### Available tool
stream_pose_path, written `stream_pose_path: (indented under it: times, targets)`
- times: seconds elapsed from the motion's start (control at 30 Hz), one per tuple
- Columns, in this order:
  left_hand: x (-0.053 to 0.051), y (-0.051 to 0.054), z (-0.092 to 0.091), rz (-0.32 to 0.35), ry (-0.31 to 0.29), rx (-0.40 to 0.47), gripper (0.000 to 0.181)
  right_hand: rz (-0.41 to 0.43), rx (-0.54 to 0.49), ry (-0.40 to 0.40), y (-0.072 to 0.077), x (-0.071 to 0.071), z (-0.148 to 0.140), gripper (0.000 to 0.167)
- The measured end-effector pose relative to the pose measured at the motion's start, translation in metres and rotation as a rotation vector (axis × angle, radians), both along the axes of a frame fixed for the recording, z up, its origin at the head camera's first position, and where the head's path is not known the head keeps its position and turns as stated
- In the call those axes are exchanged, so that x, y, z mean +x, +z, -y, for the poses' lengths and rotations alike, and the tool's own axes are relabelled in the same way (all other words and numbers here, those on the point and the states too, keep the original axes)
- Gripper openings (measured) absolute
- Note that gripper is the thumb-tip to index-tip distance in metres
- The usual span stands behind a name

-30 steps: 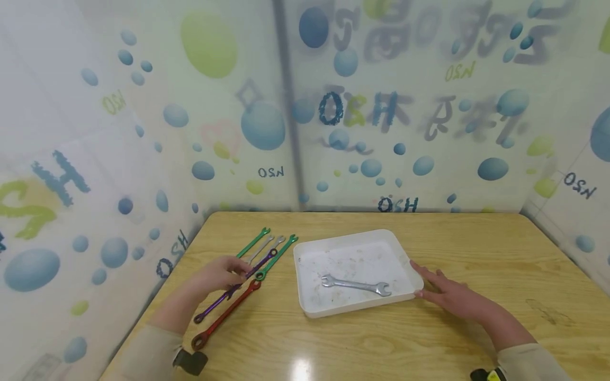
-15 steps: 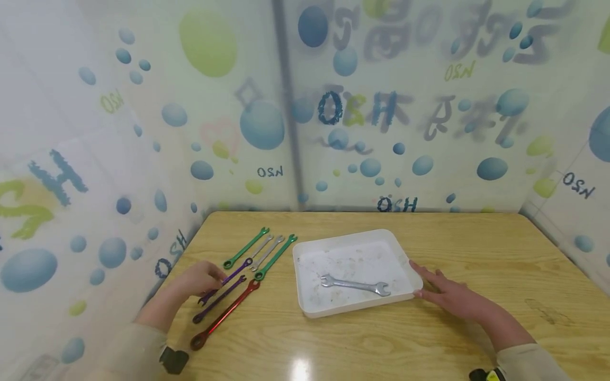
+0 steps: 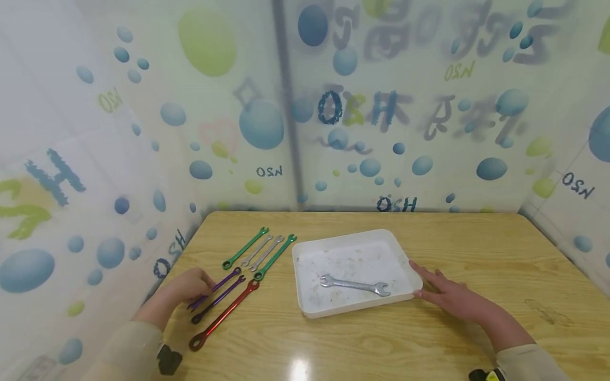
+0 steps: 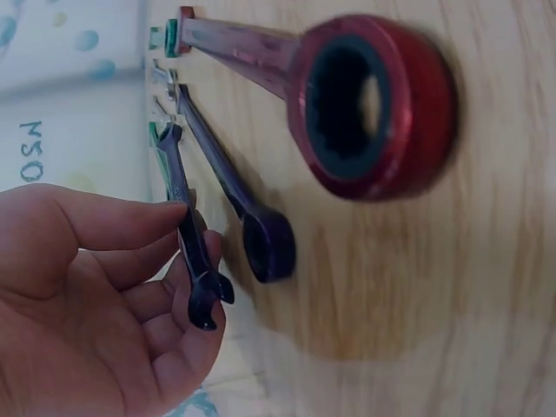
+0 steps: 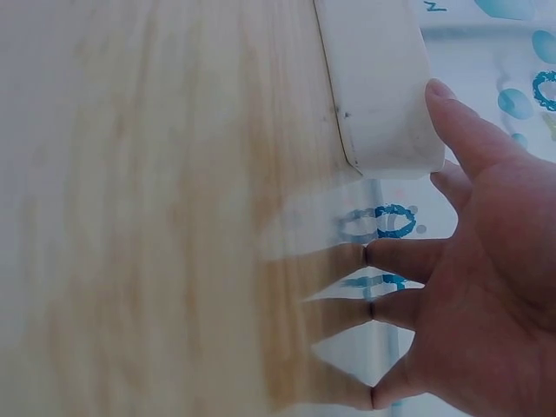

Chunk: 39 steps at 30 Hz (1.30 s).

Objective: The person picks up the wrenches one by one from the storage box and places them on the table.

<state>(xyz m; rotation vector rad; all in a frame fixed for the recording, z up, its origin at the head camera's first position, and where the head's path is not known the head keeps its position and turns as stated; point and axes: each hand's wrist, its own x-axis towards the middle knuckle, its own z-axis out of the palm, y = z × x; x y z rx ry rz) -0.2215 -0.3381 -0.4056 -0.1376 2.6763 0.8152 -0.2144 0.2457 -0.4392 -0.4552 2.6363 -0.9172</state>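
Thumb and fingers of my left hand [image 3: 186,290] pinch a purple combination wrench [image 4: 193,239] by its shaft, low over the left of the table. Beside it lies a second purple wrench [image 3: 219,300], and nearer me a longer red ratchet wrench [image 3: 224,316]. My right hand [image 3: 452,296] touches the near right corner of a white tray [image 3: 312,299]; in the right wrist view its fingers are spread, with the thumb against the tray wall [image 5: 382,95]. A silver double open-end wrench [image 3: 355,286] lies flat inside the tray.
Behind the purple wrenches lie a green wrench [image 3: 245,248], two small silver wrenches [image 3: 267,253] and another green wrench [image 3: 276,257], roughly parallel. The wooden table [image 3: 381,344] meets patterned wall sheeting [image 3: 410,174] at its back and sides.
My left hand has moved left and toward me with the purple wrench, from over the other wrenches to beside the second purple one. The right hand and tray stay still.
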Motion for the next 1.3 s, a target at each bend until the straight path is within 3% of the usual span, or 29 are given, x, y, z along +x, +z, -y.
stream_pose_path:
  times: [0.63, 0.9, 1.3]
  targets:
    - [0.0033, -0.0031, 0.0061, -0.046, 0.023, -0.006, 0.022, 0.015, 0.012, -0.011, 0.0011, -0.0012, 0.0003, 0.076]
    - [0.0026, -0.0052, 0.0068, -0.083, -0.037, -0.024, 0.020, 0.005, 0.019, -0.008, -0.0011, -0.0020, -0.0010, 0.076]
    - [0.0042, -0.0046, 0.0043, -0.029, 0.026, 0.018, 0.018, -0.014, 0.018, -0.006, 0.0013, 0.0003, 0.0008, 0.076]
